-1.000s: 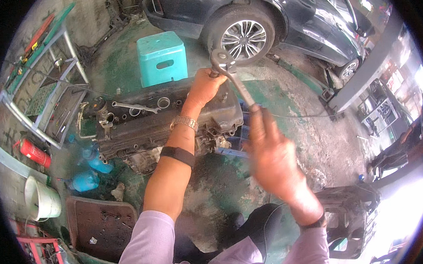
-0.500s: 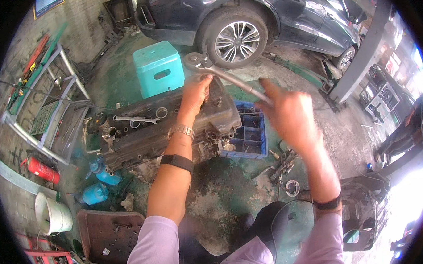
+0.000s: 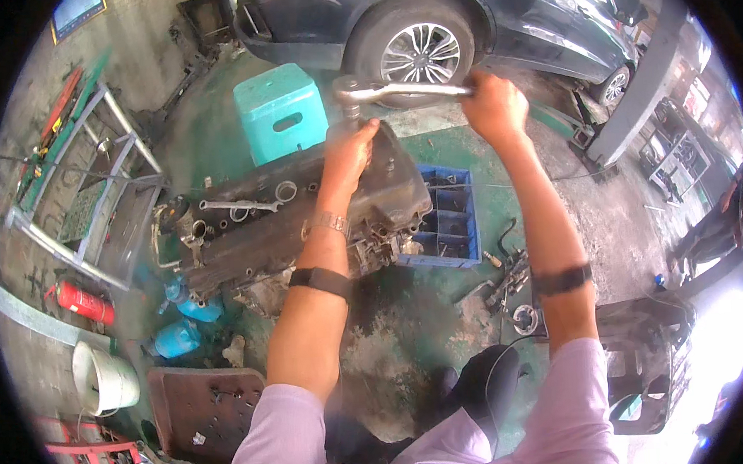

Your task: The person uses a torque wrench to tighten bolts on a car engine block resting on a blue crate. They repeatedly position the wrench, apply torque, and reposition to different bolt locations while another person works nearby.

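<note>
Ratchet (image 3: 419,89) runs left from right hand (image 3: 496,109), fist closed on handle end; its head sits just beyond left hand (image 3: 348,162), fingers curled at socket (image 3: 352,111); engine (image 3: 260,241) below left hand; vs half a second ago, right hand farther forward, handle swung from slanting to nearly crosswise.

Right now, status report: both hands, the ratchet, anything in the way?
Right hand gripping ratchet by its handle end. Left hand just under ratchet head, over engine. Wrench lying on engine top, left of left hand; turquoise stool beyond.
</note>
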`<action>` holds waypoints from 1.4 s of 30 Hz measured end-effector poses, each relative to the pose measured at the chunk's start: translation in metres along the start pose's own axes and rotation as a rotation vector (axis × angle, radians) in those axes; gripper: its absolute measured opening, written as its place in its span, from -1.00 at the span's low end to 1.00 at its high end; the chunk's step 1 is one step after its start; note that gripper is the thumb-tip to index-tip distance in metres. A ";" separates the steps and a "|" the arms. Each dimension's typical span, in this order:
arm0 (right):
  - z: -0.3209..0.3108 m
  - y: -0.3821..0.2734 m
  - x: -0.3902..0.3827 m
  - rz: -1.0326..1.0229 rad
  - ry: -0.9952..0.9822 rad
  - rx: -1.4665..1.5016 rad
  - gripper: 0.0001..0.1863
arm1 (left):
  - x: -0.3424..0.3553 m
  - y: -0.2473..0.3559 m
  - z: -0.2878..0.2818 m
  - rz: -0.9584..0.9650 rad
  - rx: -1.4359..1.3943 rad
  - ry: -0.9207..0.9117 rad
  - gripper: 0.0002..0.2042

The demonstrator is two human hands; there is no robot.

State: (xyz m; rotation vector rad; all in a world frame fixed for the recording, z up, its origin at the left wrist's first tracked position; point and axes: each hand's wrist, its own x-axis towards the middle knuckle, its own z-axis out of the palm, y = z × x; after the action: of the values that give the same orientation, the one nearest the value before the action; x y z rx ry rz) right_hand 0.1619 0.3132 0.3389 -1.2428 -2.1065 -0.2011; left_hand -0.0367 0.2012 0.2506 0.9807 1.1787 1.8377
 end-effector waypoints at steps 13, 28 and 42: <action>-0.093 -0.080 -0.210 -0.531 -0.132 0.049 -0.26 | 0.023 -0.030 -0.025 0.186 0.268 -0.008 -0.75; -0.078 -0.012 -0.106 -0.444 0.007 0.011 -0.49 | 0.022 0.010 -0.005 0.139 0.022 0.299 -0.77; -0.023 -0.010 -0.012 -0.333 -0.027 -0.226 -0.75 | 0.020 0.014 0.007 0.079 -0.008 0.245 -0.80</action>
State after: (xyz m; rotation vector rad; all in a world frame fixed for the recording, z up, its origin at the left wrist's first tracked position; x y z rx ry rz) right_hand 0.1685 0.2890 0.3510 -1.0123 -2.3550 -0.5860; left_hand -0.0423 0.2171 0.2697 0.8240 1.2911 2.0693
